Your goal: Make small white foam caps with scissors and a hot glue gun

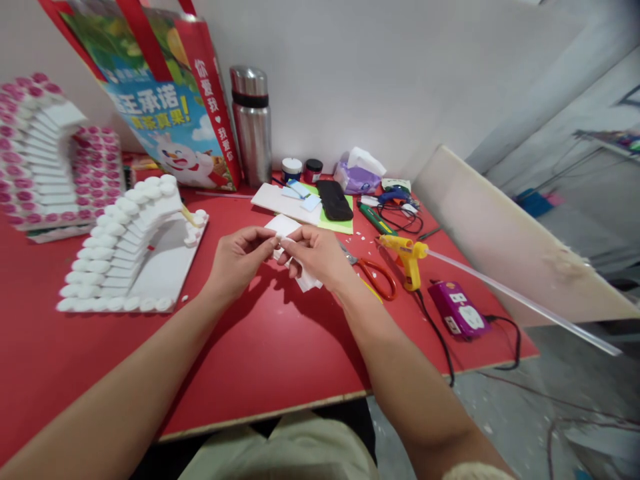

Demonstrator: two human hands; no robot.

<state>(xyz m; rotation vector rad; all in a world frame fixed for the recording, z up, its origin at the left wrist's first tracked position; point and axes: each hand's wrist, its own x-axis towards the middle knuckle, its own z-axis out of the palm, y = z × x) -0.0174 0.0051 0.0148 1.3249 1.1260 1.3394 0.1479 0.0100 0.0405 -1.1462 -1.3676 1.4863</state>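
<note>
Your left hand (237,257) pinched a small white piece (281,239) between thumb and forefinger, and your right hand (320,253) closed its fingertips on it from the other side. You held that piece above the red table (280,347), beside a white sheet (283,224), with the white stair model (163,270) to your left and the yellow glue gun (409,257) to your right.
</note>
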